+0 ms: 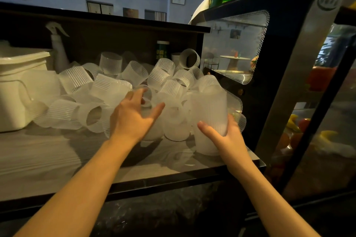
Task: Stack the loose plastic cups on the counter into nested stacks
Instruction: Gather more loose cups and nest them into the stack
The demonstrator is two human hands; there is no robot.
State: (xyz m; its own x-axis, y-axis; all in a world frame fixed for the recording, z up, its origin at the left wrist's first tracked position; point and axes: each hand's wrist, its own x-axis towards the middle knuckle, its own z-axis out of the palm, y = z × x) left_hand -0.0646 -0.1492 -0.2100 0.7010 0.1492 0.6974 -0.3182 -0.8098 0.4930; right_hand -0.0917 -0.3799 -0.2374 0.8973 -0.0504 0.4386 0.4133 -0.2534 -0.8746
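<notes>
Gripping: the right hand (pixel 229 136) wraps thumb and fingers round the lower part of a tall nested stack of frosted cups (pixel 210 109), held upright at the right end of the heap.
Reaching: the left hand (pixel 133 117) is spread, fingers straight and apart, holding nothing, its fingertips among the cups at the middle of the heap.
Loose cups: a heap of ribbed translucent plastic cups (pixel 119 86) covers the middle and far part of the desk, lying on their sides, tilted and mouth-down, many touching or resting on one another.
Single cup: one cup on its side (pixel 189 58) sits highest at the far right, its mouth facing the camera.
Desk: the pale desk (pixel 38 159) is bare at near left, with a dark front edge.
Left side: a white lidded container (pixel 17 90) stands touching the heap's left edge.
Far left: a white spray bottle (pixel 57 48) stands behind the container.
Far middle: a green canister (pixel 162 49) stands behind the cups.
Right: a glass display case (pixel 289 75) stands just beside the stack.
</notes>
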